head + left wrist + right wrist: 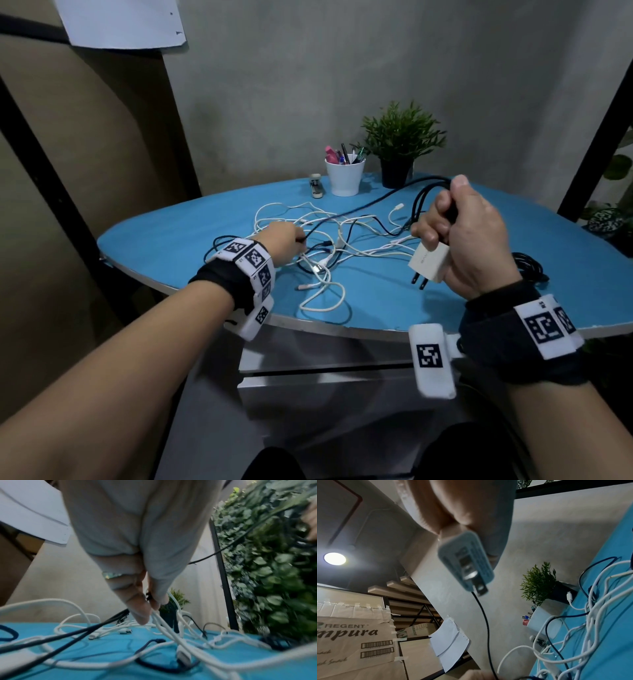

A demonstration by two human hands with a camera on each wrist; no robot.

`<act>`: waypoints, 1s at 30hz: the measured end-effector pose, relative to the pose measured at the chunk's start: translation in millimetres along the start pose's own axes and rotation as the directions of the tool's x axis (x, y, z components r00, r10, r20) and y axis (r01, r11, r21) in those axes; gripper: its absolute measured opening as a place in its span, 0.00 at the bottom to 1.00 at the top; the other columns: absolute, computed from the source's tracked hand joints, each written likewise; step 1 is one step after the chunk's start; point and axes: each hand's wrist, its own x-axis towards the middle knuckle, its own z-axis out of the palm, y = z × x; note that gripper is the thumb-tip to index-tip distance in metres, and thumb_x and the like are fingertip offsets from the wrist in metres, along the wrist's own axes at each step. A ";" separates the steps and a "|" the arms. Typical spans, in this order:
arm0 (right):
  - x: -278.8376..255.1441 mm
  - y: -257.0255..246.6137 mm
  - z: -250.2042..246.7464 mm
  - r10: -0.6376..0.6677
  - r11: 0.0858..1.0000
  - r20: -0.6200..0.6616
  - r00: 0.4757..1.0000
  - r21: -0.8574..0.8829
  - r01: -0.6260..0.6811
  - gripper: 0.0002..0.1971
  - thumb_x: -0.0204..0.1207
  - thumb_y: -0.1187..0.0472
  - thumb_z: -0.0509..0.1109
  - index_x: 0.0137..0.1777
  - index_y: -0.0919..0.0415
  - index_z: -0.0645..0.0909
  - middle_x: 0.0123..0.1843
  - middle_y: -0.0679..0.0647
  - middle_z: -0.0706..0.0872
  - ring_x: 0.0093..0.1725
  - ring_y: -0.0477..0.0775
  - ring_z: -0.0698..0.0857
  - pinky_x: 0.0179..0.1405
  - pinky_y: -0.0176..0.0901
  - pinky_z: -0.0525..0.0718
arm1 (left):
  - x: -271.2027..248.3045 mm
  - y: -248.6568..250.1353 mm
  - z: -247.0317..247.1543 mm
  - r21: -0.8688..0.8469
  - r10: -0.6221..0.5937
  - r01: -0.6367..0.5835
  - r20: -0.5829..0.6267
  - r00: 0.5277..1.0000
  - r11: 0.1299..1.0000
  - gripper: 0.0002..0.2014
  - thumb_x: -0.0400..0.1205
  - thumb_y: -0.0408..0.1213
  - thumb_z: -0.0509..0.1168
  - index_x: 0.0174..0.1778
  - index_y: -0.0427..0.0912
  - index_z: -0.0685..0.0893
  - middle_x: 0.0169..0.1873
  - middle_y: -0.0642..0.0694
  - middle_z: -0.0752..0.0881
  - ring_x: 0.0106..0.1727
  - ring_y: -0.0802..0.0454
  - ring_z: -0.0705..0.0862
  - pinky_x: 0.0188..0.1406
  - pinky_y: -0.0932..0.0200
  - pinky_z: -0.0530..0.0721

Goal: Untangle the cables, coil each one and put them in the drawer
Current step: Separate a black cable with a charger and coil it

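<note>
Most of the job is left, I judge: white cables [322, 240] lie tangled mid-frame on the blue table [178, 226], nothing coiled except the black cable [424, 192] looped in my right hand [469, 236], whose curled fingers also clamp the white charger [428, 262]. My left hand [281, 245] pinches that black cable's running end at the tangle. A closed drawer [325, 370] sits below the table edge. Upper centre: pen cup [344, 176], potted plant [402, 137], stapler [315, 186], grey wall.
</note>
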 end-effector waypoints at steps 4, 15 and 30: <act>1.5 5.6 -2.5 -0.003 0.998 0.022 1.000 -0.055 0.004 0.20 0.87 0.53 0.50 0.33 0.58 0.66 0.19 0.47 0.63 0.20 0.49 0.65 0.33 0.43 0.71 | 18.3 0.7 -10.9 -0.273 -0.078 0.028 -0.176 0.981 0.962 0.08 0.83 0.34 0.62 0.51 0.35 0.85 0.45 0.36 0.88 0.48 0.42 0.88 0.52 0.51 0.85; 7.7 18.4 -7.0 0.050 0.988 0.043 0.998 -0.147 -0.043 0.20 0.87 0.53 0.52 0.33 0.59 0.69 0.20 0.48 0.62 0.22 0.51 0.64 0.30 0.43 0.69 | 40.3 -0.3 -59.2 -0.295 -0.107 0.008 -0.320 0.941 0.955 0.14 0.83 0.47 0.62 0.56 0.44 0.86 0.42 0.43 0.86 0.43 0.45 0.83 0.45 0.62 0.80; -2.1 21.8 5.6 0.140 0.970 0.125 0.982 -0.219 -0.110 0.21 0.86 0.52 0.51 0.32 0.58 0.68 0.19 0.48 0.61 0.19 0.50 0.67 0.32 0.48 0.69 | 19.0 -0.8 -33.9 -0.775 -0.196 -0.397 -0.543 0.817 0.492 0.09 0.84 0.28 0.59 0.41 0.45 0.78 0.33 0.47 0.85 0.24 0.66 0.78 0.28 0.72 0.76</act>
